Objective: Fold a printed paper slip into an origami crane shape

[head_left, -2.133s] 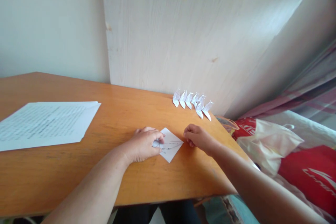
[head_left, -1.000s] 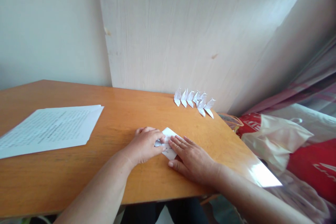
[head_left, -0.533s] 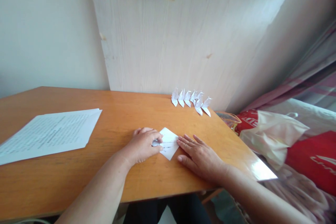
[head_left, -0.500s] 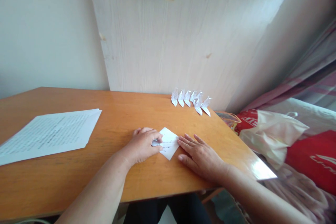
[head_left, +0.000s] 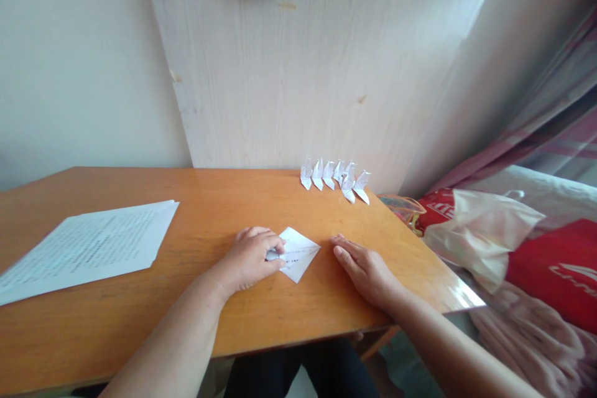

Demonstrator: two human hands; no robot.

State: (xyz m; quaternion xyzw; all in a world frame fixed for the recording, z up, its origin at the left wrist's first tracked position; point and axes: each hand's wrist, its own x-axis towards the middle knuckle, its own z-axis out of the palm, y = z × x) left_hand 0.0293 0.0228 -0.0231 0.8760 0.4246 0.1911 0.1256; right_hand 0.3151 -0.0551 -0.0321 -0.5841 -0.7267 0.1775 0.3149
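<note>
1. Two bare hands are sharing one small job on an orange-brown wooden bench [head_left: 209, 339]: a diamond-shaped piece of folded white printed paper [head_left: 301, 255] is lying between them, near the front edge, its right-hand point facing the right hand [head_left: 366, 270].

2. Left hand [head_left: 255, 256] first: its fingers are curling over the paper's left end and holding it down. Thumb and forefinger are leaving a little gap, with a pale bit of paper showing through. Can't tell what's going on under the palm.

3. Right hand's fingers are stretching out close together, thumb lying alongside, gripping nothing. They're resting just beside the paper's point, not touching it.

4. Step in hand, as I'm reading it: steadying the folded piece flat, with only the left hand doing the work. Any next move on that pointed end would be calling for the right fingers to cross the small gap, the left ones staying put so nothing's slipping.

5. Further back, a cluster of small folded white paper figures [head_left: 329, 174] is standing near the bench's far right corner, and a stack of white printed sheets [head_left: 100, 242] is lying well off to the left.
</note>
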